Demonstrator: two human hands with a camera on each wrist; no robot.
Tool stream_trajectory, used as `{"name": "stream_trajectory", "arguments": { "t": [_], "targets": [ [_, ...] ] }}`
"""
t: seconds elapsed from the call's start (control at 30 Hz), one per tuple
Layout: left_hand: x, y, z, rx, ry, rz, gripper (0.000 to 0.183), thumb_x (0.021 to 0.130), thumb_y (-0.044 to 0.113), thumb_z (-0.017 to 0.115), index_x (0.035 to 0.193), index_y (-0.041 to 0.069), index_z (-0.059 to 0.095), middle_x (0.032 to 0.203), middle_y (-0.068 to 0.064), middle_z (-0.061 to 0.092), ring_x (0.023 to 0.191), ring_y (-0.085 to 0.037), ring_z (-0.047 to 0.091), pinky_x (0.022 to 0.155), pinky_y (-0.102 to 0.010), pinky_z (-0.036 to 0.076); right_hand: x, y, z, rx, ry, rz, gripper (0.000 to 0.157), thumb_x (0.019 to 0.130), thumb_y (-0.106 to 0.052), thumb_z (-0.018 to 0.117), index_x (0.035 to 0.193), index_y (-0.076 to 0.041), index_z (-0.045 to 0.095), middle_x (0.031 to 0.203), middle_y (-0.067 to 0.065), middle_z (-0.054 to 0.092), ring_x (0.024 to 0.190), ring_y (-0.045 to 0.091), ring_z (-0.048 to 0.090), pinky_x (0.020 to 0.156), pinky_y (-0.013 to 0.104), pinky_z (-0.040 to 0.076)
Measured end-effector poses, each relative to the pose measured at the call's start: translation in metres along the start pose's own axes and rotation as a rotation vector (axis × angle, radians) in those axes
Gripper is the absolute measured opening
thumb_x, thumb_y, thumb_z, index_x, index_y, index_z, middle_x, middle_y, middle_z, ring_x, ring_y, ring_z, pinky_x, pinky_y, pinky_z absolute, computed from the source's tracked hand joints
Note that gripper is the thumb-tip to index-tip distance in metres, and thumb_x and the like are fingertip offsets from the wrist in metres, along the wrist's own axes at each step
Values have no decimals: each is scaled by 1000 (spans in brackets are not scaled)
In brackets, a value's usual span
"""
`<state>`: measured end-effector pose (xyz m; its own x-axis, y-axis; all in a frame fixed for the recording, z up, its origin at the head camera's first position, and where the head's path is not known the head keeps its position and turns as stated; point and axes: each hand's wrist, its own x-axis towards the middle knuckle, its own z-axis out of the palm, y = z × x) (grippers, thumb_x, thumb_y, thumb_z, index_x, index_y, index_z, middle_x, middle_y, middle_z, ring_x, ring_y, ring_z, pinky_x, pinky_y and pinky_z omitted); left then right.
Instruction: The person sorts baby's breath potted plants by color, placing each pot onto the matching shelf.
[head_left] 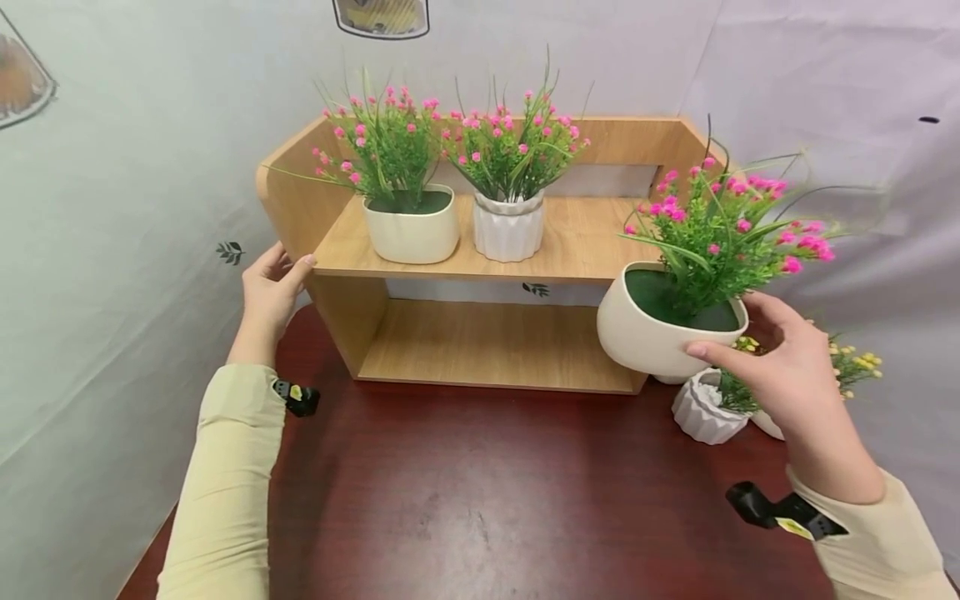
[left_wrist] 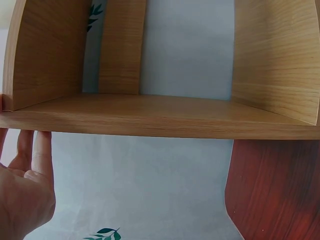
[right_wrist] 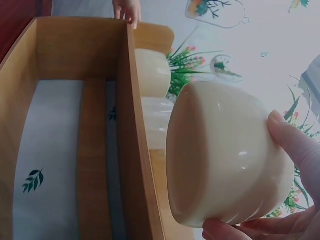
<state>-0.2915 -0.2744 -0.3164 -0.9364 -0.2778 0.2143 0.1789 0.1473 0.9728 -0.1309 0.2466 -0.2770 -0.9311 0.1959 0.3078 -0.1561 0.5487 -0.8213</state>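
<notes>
My right hand (head_left: 795, 375) grips a cream oval pot (head_left: 660, 333) of pink flowers, thumb on its near side. The pot is tilted and held up at the right front of a two-tier wooden shelf (head_left: 495, 346). In the right wrist view the pot's smooth base (right_wrist: 187, 155) shows. My left hand (head_left: 268, 287) holds the shelf's left side panel at its front edge, by the upper board; in the left wrist view its fingers (left_wrist: 42, 155) touch the panel. On the upper board stand another cream pot (head_left: 412, 229) and a white fluted pot (head_left: 508, 227), both with pink flowers.
A white fluted pot (head_left: 708, 408) and yellow flowers (head_left: 862, 364) stand on the dark red table (head_left: 480, 492) at right, partly behind my right hand. Light patterned cloth (head_left: 150, 167) hangs behind and beside the shelf.
</notes>
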Motion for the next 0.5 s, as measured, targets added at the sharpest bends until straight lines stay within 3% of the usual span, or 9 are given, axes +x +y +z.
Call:
{"name": "stream_trajectory", "arguments": {
  "t": [0.13, 0.33, 0.5],
  "targets": [
    [2, -1, 1, -23, -1, -8, 51, 88, 19, 68, 136, 25, 53, 129, 0, 57, 115, -11, 54, 108, -46, 34, 1, -4, 6, 31, 11, -15, 52, 74, -9, 81, 118, -22, 55, 95, -24, 60, 85, -9, 58, 62, 8, 47],
    [2, -2, 3, -38, -3, -12, 51, 88, 17, 68, 136, 24, 54, 126, 2, 58, 113, -10, 54, 107, -43, 36, 5, -12, 14, -28, 32, 15, 65, 75, -19, 82, 132, -9, 52, 101, -22, 55, 87, -9, 55, 64, 6, 45],
    [2, -1, 2, -73, -1, -23, 51, 87, 15, 68, 135, 23, 54, 124, 3, 59, 112, -9, 54, 108, -43, 35, 11, -18, 24, -40, 54, 25, 69, 74, -25, 82, 134, -12, 51, 106, -18, 54, 92, -6, 53, 71, 6, 43]
  ]
}}
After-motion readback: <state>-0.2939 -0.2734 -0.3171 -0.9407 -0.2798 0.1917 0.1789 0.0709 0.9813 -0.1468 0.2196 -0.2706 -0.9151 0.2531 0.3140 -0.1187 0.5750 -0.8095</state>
